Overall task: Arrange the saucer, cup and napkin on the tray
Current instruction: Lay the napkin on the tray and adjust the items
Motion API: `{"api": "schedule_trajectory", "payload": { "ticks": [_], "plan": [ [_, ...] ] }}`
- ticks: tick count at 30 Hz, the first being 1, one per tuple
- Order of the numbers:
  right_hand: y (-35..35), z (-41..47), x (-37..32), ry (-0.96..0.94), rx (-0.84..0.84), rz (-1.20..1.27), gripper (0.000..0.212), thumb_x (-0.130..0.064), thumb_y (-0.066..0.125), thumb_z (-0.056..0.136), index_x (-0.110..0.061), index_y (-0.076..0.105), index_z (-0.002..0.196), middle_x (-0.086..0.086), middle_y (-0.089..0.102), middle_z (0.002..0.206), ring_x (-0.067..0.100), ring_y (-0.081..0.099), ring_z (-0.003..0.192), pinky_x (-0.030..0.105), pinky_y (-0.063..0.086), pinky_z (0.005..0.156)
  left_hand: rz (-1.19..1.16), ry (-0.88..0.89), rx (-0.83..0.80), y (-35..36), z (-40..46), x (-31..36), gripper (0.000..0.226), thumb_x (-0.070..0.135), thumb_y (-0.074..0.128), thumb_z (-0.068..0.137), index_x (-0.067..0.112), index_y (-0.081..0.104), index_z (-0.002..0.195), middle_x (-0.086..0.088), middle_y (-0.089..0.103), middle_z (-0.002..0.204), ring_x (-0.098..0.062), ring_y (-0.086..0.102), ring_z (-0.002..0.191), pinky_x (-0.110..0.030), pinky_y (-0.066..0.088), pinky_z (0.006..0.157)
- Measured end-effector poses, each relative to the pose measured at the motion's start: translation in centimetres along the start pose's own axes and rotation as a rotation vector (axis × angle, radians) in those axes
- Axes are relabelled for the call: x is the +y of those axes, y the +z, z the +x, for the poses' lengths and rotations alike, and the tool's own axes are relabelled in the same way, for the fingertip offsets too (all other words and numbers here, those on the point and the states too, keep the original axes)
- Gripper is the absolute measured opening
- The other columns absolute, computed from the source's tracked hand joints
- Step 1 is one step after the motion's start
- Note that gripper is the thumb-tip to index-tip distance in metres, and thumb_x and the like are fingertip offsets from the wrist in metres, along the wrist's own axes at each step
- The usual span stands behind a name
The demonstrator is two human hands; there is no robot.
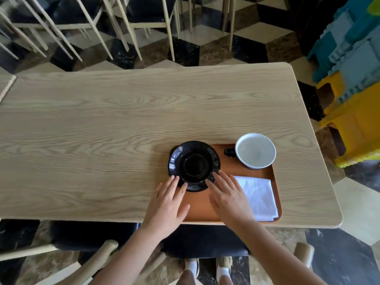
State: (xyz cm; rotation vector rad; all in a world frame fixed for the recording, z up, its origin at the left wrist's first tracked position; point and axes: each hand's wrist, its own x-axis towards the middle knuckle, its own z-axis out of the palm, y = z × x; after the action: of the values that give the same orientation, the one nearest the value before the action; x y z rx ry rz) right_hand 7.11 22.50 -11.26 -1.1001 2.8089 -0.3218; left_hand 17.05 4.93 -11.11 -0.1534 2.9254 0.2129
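A glossy black saucer (194, 165) lies on the left end of a brown wooden tray (226, 171), its rim overhanging the tray's left edge. A cup (255, 150), white inside with a black handle, stands upright at the tray's far right corner. A folded white napkin (258, 197) lies flat along the tray's right side. My left hand (167, 204) is flat with fingers apart, fingertips touching the saucer's near left rim. My right hand (227, 196) is spread over the tray, fingertips on the saucer's near right rim. Neither hand holds anything.
The tray sits near the front right of a light wooden table (102, 130). Chairs with pale legs (131, 27) stand beyond the far edge. Yellow and teal plastic stools (353, 89) are stacked to the right. A dark chair seat (205, 241) is under the near edge.
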Motion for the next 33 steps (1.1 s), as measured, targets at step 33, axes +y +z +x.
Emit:
{"api": "schedule_trajectory", "payload": {
  "ticks": [33],
  "plan": [
    [0.2,-3.4,-0.7,-0.041,0.076,0.058,0.034,-0.024,0.044,0.085,-0.013,0.065,0.110,0.010,0.066,0.119,0.027,0.055,0.119,0.045,0.046,0.099,-0.099,0.065,0.035,-0.2,-3.3,0.7,0.051,0.042,0.039,0.089,0.012,0.056,0.127,-0.013,0.054,0.134,-0.025,0.043,0.129,-0.041,0.047,0.095]
  ]
}}
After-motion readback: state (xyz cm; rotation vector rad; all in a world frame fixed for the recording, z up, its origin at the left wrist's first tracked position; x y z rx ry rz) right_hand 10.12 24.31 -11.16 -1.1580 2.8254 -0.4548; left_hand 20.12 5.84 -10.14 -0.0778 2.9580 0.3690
